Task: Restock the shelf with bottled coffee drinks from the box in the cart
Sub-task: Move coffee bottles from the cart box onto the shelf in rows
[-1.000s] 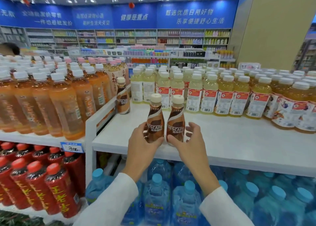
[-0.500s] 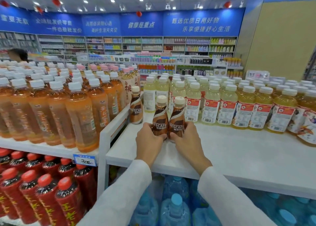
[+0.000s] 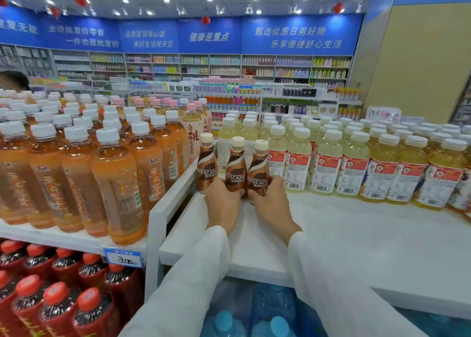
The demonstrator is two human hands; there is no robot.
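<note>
We have a coffee bottle in each hand, and the step, as we judge it, is setting the pair down on the shelf (image 3: 356,234) beside the placed bottle (image 3: 207,163); that bottle, upright on the shelf, is our landmark. The left hand (image 3: 224,204) has its fingers (image 3: 215,187) clamped round the lower body of the left bottle (image 3: 235,168), just right of the placed bottle and almost touching it; the right hand (image 3: 271,206) has its fingers (image 3: 276,184) clamped round the right bottle (image 3: 258,171), one place further right, the two held bottles pressed side by side. Both are upright, labels toward us; whether their bases rest on the shelf we cannot tell, since the hands hide them. Right of the placed bottle and further back stand the yellow bottles (image 3: 326,163), close behind the held pair; to its left runs the rail (image 3: 173,196), with tea bottles (image 3: 114,178) beyond.

To do this well, we should bring both bases down flat, in line with the placed bottle so the three make one row, labels facing out; we should push back gently, since a hard shove could knock the yellow bottles; we should loosen the fingers only once each bottle stands alone, then draw the hands straight toward us so no sleeve catches a cap. The box and cart are out of view.
</note>
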